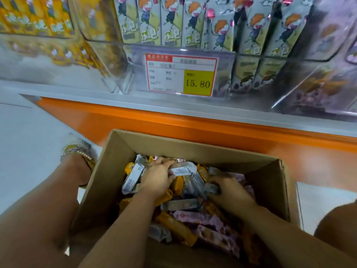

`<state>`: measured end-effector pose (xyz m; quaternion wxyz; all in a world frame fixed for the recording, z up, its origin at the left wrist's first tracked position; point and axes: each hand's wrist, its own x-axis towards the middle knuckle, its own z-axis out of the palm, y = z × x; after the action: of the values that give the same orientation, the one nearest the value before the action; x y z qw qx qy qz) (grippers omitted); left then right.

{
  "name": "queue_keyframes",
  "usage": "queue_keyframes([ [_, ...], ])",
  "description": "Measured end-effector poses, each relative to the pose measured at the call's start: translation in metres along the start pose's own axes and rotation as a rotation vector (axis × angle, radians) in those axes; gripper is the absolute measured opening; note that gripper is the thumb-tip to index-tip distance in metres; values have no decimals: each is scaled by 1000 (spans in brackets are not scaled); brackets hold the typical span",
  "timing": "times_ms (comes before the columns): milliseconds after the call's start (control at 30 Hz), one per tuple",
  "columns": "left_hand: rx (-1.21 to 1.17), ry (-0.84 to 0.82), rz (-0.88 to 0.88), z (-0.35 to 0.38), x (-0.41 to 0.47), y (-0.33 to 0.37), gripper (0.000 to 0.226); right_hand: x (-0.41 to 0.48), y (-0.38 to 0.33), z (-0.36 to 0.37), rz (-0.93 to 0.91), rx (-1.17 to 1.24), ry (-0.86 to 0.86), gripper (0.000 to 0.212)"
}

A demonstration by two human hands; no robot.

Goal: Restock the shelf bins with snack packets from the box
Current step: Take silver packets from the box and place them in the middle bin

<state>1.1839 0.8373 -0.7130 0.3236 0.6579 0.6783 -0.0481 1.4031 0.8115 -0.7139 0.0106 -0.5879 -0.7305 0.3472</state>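
Gathering step: in the box [193, 147], the left hand [156, 177] curls over grey packets [182, 171] and the right hand [230, 191] clutches another. Next, they probably need lifting into the shelf bin [127, 74].

Price label [181, 74] reading 15.80, orange plinth [173, 122], white floor [29, 142], beaded sandal [76, 147]

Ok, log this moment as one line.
stage: picking from box | left hand: grips white-label packet | right hand: grips grey packet
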Motion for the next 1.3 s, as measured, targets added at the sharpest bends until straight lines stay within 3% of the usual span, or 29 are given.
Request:
queue_keyframes([
  [133, -14, -13, -4, -4, 1, 2, 14, 9, -13, -7, 2, 211, 106, 29],
  [200, -70, 8, -20, -7, -2, 0, 26, 15, -21, -6, 44, 311, 113, 36],
  [267, -146, 13, -66, -13, -5, -4, 20, 20, -26, -1, 85, 354, 83, 34],
  [300, -171, -8, -92, -15, -8, -7, 13, 21, -26, 2, 93, 343, 63, 33],
  [367, -142, -69, -162, -16, -13, -16, 34, 25, -25, 9, 100, 275, 24, 35],
  [433, -116, -119, -202, -14, -16, -23, 37, 29, -23, 15, 78, 210, 10, 35],
  [633, -413, -210, -219, -9, -11, -21, 37, 48, -29, 15, -38, 99, -163, 29],
  [833, -633, -232, -205, -7, -8, -21, 36, 71, -33, 9, -56, 156, -389, 45],
  [1100, -856, -219, -168, -3, -12, -19, 15, 60, -31, 7, -72, 71, -316, 54],
  [1233, -902, -253, -157, -1, -12, -23, 10, 56, -32, 12, -64, -22, -401, 91],
  [1300, -929, -254, -170, 2, -13, -25, 12, 53, -34, 15, -65, -115, -400, 97],
])
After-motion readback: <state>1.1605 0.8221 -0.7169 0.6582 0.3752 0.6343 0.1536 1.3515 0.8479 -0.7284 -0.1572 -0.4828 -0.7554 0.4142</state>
